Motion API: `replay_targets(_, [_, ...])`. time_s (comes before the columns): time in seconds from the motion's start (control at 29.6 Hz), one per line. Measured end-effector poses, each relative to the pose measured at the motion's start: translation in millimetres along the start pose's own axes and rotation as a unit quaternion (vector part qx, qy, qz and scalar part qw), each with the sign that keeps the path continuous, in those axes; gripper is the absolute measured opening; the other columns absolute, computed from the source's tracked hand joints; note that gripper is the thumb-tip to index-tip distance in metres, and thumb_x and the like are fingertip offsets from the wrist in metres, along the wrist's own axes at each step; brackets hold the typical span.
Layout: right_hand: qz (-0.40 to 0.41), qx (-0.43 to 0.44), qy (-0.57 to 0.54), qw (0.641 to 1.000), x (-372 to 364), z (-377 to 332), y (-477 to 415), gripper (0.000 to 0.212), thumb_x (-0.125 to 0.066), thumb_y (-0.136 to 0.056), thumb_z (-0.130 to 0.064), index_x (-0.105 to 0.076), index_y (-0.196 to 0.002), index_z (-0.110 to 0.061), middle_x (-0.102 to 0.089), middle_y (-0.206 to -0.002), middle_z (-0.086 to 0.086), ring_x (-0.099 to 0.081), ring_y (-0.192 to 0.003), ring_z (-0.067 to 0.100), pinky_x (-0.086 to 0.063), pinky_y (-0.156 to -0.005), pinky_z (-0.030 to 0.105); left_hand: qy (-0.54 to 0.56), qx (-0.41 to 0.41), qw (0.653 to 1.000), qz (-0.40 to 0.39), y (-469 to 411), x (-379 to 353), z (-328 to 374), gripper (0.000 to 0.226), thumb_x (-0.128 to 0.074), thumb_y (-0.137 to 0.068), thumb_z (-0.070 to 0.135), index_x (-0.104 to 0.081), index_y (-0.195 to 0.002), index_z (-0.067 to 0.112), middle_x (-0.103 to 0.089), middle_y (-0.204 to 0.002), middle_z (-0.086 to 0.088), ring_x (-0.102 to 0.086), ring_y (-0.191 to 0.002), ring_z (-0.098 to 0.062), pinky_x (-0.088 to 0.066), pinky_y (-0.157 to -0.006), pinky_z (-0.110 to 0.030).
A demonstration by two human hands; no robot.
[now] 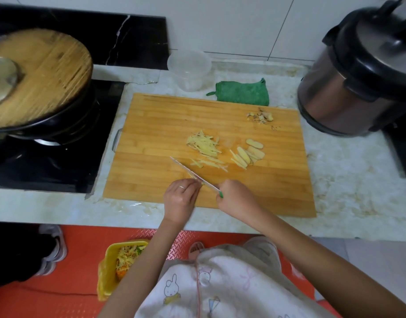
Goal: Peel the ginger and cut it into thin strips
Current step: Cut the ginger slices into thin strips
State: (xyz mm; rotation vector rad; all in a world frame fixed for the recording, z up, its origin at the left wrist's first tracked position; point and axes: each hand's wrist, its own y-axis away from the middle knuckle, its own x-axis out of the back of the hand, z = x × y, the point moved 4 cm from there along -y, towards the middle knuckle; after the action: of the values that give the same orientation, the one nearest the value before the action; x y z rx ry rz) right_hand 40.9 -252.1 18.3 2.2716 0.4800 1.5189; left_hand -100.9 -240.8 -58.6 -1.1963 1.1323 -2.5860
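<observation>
A wooden cutting board (151, 125) lies on the marble counter. A pile of thin ginger strips (204, 144) sits at its middle, with more strips (209, 162) just below it. Several peeled ginger slices (249, 152) lie to their right. My right hand (234, 196) grips the green handle of a knife (193, 174), whose blade points up-left over the board's near part. My left hand (180, 198) meets the blade from the left, its fingertips touching the flat where small ginger bits cling. Its thumb is hidden.
Ginger peel scraps (260, 117) lie at the board's far right corner. A clear plastic tub (189, 70) and a green cloth (242, 92) sit behind the board. A pressure cooker (358, 83) stands right, a lidded black wok (48, 120) left. A yellow scrap bin (112, 267) is on the floor.
</observation>
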Motion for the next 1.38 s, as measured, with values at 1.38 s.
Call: replay_targets(1.38, [0.066,-0.042,-0.107,0.991,23,13,-32,0.017,-0.049,-0.092,-0.011,-0.064,-0.094,-0.003,-0.053,-0.063,0.005,-0.047,-0.05,0.019,-0.029,-0.043,0.026,0.005,0.016,1.0,-0.018,4,-1,-1,0.013,-0.066,-0.088,0.015,-0.074,-0.081,0.007,-0.07,-0.082,-0.004,-0.064,-0.076,-0.022,-0.051,-0.066,-0.032])
